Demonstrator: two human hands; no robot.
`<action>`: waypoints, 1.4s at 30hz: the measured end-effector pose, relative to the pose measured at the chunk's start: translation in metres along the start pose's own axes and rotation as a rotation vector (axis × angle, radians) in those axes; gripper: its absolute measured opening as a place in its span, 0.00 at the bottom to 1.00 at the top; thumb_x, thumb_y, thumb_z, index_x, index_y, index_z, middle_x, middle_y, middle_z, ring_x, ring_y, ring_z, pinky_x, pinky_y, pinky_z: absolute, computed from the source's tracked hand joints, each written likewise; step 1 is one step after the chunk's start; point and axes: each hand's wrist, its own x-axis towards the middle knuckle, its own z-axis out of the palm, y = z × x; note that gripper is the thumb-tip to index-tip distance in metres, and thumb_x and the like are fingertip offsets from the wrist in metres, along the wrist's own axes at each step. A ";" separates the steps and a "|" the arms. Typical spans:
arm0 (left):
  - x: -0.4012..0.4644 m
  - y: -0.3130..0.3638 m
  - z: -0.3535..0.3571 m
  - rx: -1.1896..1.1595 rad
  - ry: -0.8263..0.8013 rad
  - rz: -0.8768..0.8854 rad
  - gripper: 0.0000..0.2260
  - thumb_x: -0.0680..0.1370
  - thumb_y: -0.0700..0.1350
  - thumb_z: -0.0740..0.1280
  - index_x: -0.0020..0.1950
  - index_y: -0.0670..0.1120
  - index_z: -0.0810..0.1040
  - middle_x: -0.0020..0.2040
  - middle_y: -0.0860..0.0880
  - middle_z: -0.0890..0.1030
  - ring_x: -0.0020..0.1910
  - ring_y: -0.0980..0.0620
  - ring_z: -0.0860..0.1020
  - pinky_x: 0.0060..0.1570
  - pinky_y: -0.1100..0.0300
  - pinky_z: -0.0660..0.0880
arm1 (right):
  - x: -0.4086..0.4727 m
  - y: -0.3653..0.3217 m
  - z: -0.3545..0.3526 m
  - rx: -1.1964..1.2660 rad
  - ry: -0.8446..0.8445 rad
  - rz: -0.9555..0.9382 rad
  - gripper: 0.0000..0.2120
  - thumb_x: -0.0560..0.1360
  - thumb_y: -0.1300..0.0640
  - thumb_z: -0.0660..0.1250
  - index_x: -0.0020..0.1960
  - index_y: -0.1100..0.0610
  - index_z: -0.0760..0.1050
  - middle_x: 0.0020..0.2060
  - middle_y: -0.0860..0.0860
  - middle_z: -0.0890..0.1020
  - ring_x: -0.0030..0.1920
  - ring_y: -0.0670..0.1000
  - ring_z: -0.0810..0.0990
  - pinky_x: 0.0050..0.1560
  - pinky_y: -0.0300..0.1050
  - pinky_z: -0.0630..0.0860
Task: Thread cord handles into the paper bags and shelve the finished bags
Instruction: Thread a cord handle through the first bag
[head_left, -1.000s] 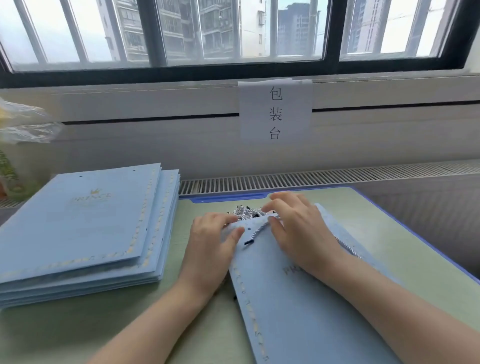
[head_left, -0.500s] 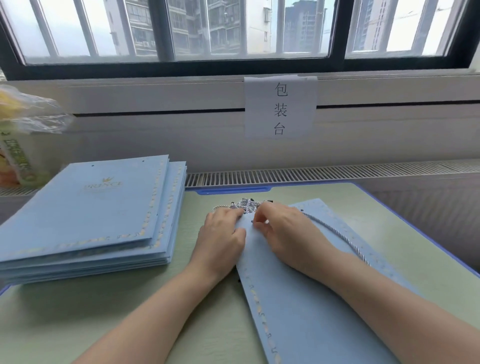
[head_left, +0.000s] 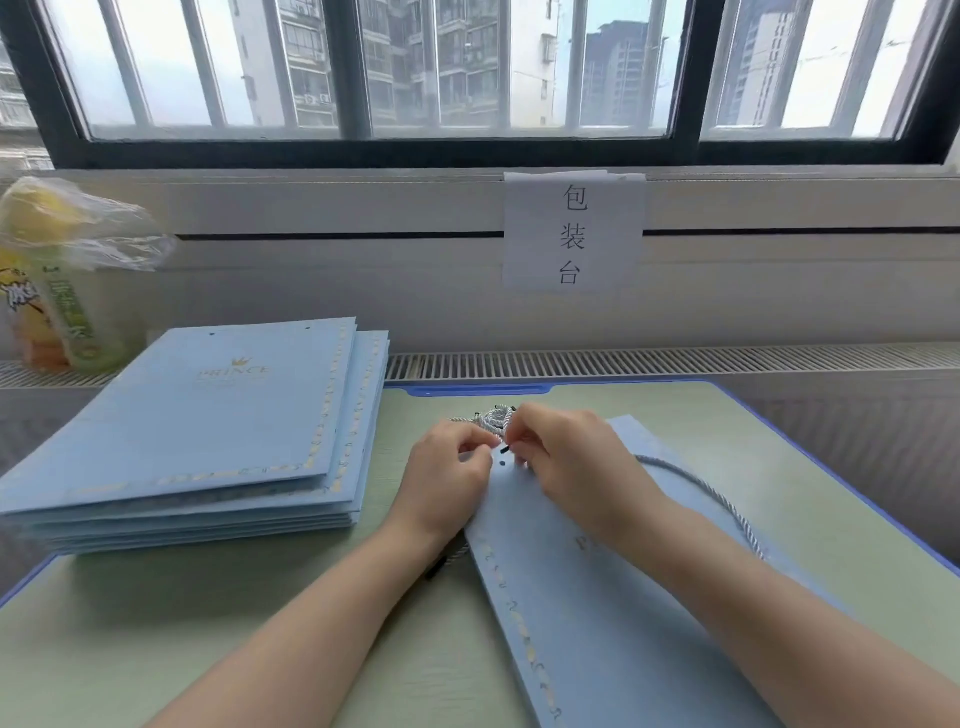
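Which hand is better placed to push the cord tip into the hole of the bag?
Probably the right hand: it pinches the cord tip just above the hole. The left hand steadies the bag.

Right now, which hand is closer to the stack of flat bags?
Left. The left hand sits just right of the stack of flat bags, apart from it. The right hand is farther right, over the bag being threaded, pinching the cord.

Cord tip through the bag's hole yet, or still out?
Out. The cord tip, pinched by the right hand, sits just above the empty hole.
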 end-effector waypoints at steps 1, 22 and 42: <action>0.000 0.001 0.001 -0.011 -0.012 -0.008 0.10 0.74 0.35 0.62 0.47 0.42 0.82 0.48 0.47 0.81 0.51 0.52 0.77 0.44 0.75 0.67 | 0.000 -0.002 0.003 -0.047 -0.021 -0.019 0.05 0.75 0.65 0.62 0.47 0.58 0.76 0.40 0.52 0.80 0.40 0.55 0.75 0.40 0.49 0.70; -0.005 0.011 -0.022 -0.697 -0.031 -0.249 0.12 0.79 0.41 0.61 0.45 0.44 0.84 0.44 0.42 0.84 0.41 0.47 0.80 0.43 0.56 0.75 | -0.009 -0.010 0.005 -0.040 0.128 -0.161 0.06 0.75 0.60 0.55 0.43 0.58 0.70 0.39 0.52 0.73 0.39 0.52 0.70 0.41 0.40 0.65; -0.005 0.017 -0.017 -0.462 0.135 -0.254 0.26 0.82 0.55 0.55 0.34 0.39 0.80 0.30 0.45 0.80 0.30 0.50 0.78 0.34 0.59 0.72 | -0.010 -0.009 0.005 0.097 0.141 -0.119 0.04 0.75 0.62 0.62 0.44 0.60 0.75 0.40 0.52 0.75 0.40 0.51 0.73 0.41 0.40 0.69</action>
